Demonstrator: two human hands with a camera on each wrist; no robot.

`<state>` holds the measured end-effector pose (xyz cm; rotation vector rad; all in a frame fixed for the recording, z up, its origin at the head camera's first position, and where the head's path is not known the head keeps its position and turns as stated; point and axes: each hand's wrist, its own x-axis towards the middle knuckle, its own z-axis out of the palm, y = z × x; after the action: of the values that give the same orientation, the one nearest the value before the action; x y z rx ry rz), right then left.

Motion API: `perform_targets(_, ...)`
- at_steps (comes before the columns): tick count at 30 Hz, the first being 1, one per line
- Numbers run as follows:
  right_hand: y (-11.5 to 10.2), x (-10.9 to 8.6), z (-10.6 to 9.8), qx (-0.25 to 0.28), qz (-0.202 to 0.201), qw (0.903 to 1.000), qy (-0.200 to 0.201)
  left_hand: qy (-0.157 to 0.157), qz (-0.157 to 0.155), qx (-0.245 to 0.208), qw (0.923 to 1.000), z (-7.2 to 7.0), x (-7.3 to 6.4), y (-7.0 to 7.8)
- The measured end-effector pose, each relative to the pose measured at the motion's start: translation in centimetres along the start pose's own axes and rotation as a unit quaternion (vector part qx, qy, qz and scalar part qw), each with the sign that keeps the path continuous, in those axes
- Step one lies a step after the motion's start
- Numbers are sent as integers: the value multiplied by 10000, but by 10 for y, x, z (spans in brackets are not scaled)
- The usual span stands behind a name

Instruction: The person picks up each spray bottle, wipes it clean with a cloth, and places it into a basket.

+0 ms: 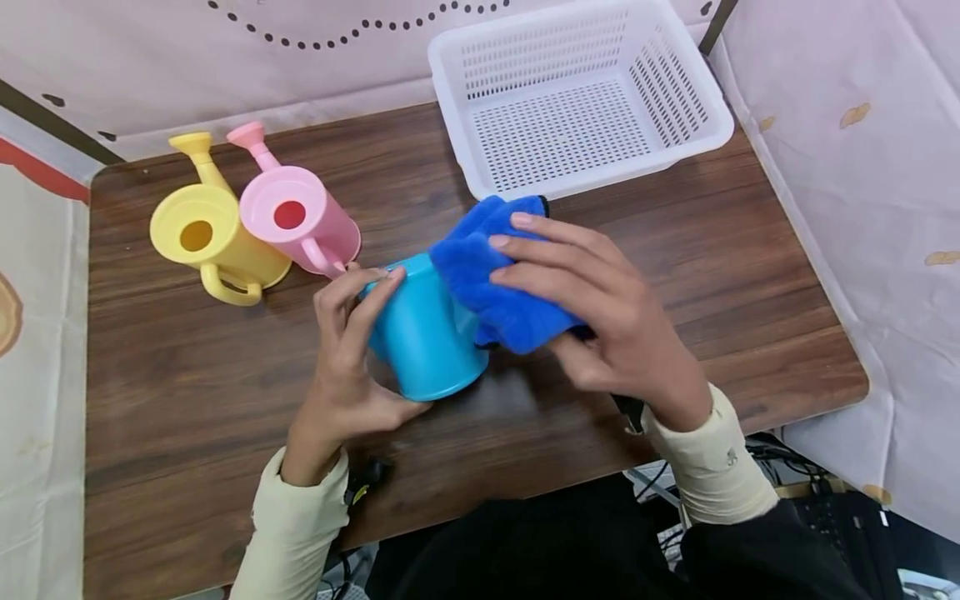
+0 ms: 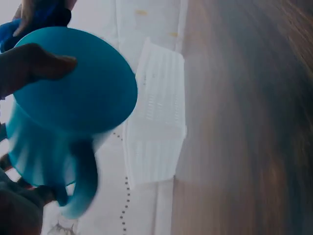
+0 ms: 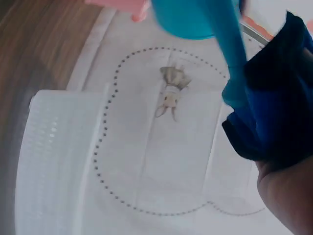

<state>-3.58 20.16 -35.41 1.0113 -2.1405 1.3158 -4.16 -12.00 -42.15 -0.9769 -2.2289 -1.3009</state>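
In the head view, a blue watering can is held tilted over the middle of the brown table, its base turned toward six o'clock. It is gripped from eight o'clock by the left hand, whose fingers are bent to the rim while the thumb is pressed on the base, as the left wrist view shows; this end-to-end grip is presumably used so that the can is steadied and its spout left free. From three o'clock, a blue cloth is pinched by the right hand between the thumb beneath and lightly spread, nearly straight fingers on top. In the right wrist view the spout is seen reaching the cloth, which seems bunched to fit that narrow part; how tightly it is wrapped cannot be told. A pink watering can and a yellow watering can are stood at ten o'clock, a white basket at one o'clock, likely to leave working room.
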Motion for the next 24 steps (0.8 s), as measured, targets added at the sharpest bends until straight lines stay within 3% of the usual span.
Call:
perform_targets(3,1,-3,2,107,424,9986,291,275,162,-34,9995,-2,-6,4)
perform_targets(6,-3,-10,3,280,657,9953,657,231,266,-118,9993,-3,-9,6)
perform_targets(10,-12,-11,0,346,465,9962,643,-109,454,-202,9987,1,-6,5)
perform_targets(14,-10,-11,-6,560,765,9941,532,-25,493,-332,9982,-1,-5,4)
perform_targets(17,-6,-22,-10,446,1019,9921,588,149,190,-333,9992,-4,-6,3)
perform_targets(20,0,-34,-9,305,1297,9874,857,362,-389,-674,9963,-2,-4,-1)
perform_targets(22,5,-38,-2,384,1482,9833,980,529,-799,-1159,9886,2,-3,-4)
perform_targets(24,10,-41,12,516,1630,9811,910,654,-1134,-2008,9709,7,-1,-7)
